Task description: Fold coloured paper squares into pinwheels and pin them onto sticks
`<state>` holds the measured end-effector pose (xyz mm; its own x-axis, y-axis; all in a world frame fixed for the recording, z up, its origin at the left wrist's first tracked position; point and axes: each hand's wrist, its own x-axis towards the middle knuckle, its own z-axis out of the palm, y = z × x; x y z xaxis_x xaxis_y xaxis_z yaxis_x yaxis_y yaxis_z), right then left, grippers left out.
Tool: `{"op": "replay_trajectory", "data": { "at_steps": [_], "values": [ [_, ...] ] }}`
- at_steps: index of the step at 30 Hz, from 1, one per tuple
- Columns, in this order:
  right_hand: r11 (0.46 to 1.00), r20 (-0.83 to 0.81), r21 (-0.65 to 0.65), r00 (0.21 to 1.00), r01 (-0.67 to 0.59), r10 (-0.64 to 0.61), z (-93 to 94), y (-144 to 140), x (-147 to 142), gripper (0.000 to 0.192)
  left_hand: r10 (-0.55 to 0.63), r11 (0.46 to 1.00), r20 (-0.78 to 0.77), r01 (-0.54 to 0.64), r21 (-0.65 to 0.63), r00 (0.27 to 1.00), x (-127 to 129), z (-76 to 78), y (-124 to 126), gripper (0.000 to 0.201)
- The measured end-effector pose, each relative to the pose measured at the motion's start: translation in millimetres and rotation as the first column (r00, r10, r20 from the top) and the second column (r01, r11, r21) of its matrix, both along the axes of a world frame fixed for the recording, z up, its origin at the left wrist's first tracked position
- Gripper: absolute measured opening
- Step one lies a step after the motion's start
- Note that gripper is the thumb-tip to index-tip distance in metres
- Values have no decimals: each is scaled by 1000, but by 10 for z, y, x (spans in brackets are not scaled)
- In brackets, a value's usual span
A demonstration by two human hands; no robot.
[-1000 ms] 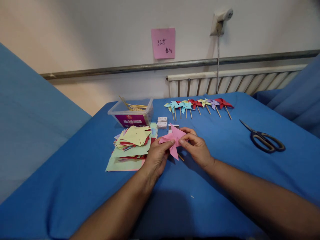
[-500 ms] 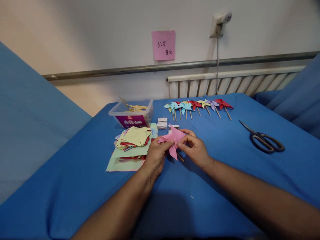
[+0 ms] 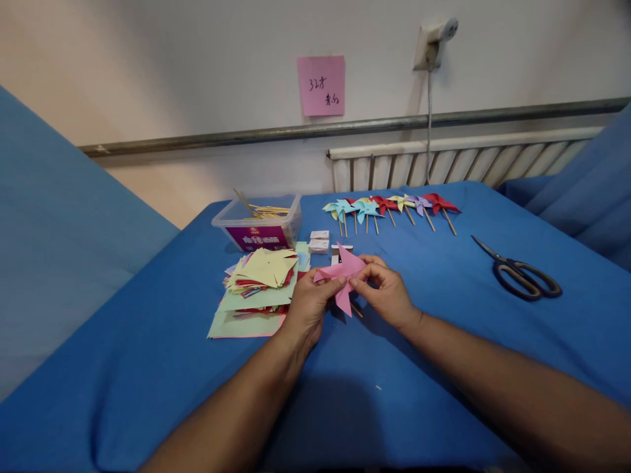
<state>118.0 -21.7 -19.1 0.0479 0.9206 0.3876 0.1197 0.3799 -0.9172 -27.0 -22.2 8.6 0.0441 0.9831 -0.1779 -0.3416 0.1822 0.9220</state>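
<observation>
Both hands meet over the middle of the blue cloth-covered table [image 3: 444,315], pinching a folded pink paper pinwheel [image 3: 344,274]. Left hand [image 3: 308,309] grips its left edge between thumb and fingers; right hand [image 3: 387,292] nips the centre with its fingertips. A thin wooden stick [image 3: 355,310] pokes out below, mostly hidden behind the paper. Small white boxes [image 3: 319,242] behind are partly blocked, labels unreadable. Left: stack of coloured paper squares [image 3: 256,289], clear plastic tub of sticks [image 3: 259,223]. Far edge: row of finished paper pinwheels [image 3: 389,207]. Right: black-handled scissors [image 3: 520,272]. Wall: pink sticky note [image 3: 321,85], writing hard to read, and white radiator [image 3: 463,161].
</observation>
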Motion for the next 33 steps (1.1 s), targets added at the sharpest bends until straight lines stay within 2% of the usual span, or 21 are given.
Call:
{"op": "replay_trajectory", "data": {
  "at_steps": [10,18,33],
  "values": [
    [998,75,57,996,34,-38,22,-19,-2,14,13,1000,-15,-13,-6,1000,1,-3,-6,31],
    [998,77,50,996,30,-34,24,-21,-9,14,46,999,-30,-47,-28,999,1,-10,-5,34],
    [1000,62,7,998,9,-9,4,13,11,14,-20,999,-62,18,-31,998,-26,-76,22,39]
  ]
}}
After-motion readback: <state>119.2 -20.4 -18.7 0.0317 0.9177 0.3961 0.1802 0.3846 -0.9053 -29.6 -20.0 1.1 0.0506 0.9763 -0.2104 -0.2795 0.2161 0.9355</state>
